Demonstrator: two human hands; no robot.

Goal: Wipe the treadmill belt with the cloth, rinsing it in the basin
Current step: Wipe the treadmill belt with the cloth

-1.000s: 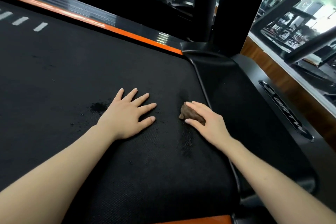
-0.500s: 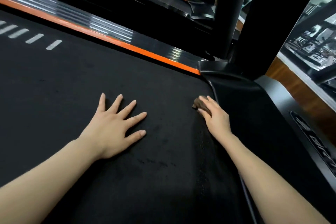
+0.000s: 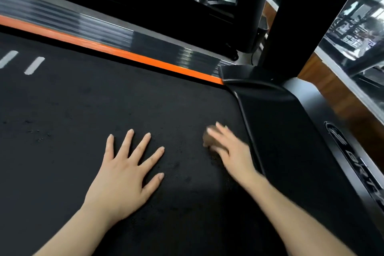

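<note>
Your right hand (image 3: 230, 151) presses small brown cloth (image 3: 208, 141) onto belt (image 3: 104, 110), just beside black side cover (image 3: 280, 131); fingers (image 3: 221, 131) stretched over it, blurred. Cloth sits under them, on side away from cover. Your left hand (image 3: 124, 172) flat, fingers spread wide, farther from cover, holding nothing. Belt matte, fine-grained; cloth soft, crumpled. Basin not visible.
</note>
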